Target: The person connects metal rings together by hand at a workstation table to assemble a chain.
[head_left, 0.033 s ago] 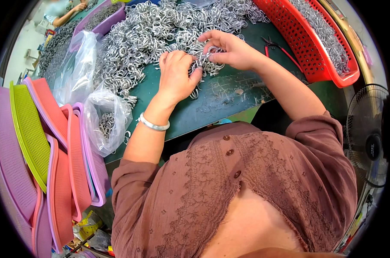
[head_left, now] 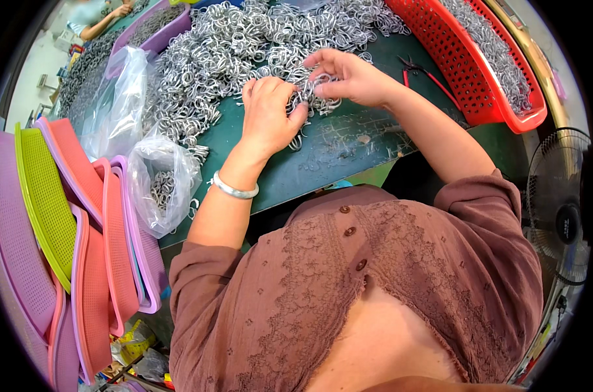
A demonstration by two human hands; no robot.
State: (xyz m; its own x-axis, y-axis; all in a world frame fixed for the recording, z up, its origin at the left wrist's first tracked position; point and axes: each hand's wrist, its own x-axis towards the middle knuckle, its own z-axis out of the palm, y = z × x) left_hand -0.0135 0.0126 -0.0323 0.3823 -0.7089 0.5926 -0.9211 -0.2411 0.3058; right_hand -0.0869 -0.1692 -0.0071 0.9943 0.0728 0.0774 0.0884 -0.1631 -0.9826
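Over on the left, purple and coral baskets lean in a crowd, a lime basket tucked among them; clear bags slump just beside; further up, a purple bin, with a co-worker beyond; now right, a red basket, walls full of holes; pliers near it, red handles spread; a caged black fan at the edge.

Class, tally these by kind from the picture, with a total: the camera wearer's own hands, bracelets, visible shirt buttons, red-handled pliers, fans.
Left hand and right hand: 2
Bracelet: 1
Shirt buttons: 3
Red-handled pliers: 1
Fan: 1
Total: 8
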